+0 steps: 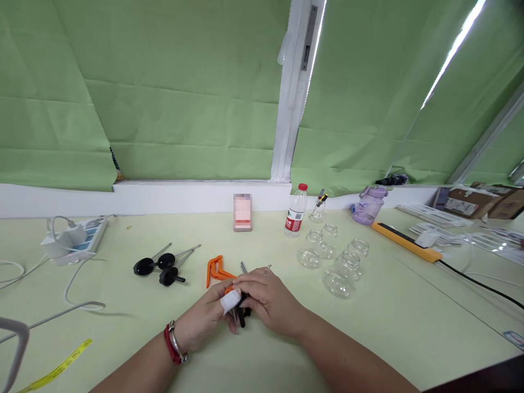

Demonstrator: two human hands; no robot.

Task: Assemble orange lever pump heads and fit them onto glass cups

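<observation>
My left hand (pixel 213 314), with white tape round a finger, is closed at the table's near middle. My right hand (pixel 272 303) meets it with curled fingers. Between them is a black part with a metal rod (pixel 240 316), mostly covered by my fingers. A bit of orange shows at my left fingertips. Just beyond my hands lie orange angled plastic pieces (pixel 216 268). Farther left are black round pieces with metal rods (pixel 166 262). Several clear glass jars (pixel 339 283) stand to the right of my hands.
A phone (pixel 243 213) leans at the wall, left of a red-capped bottle (pixel 296 212). A small jar holds screwdrivers (pixel 318 204). A purple bottle (pixel 369 206) and an orange power strip (pixel 405 243) are at right. Another power strip (pixel 77 243) trails cables at left.
</observation>
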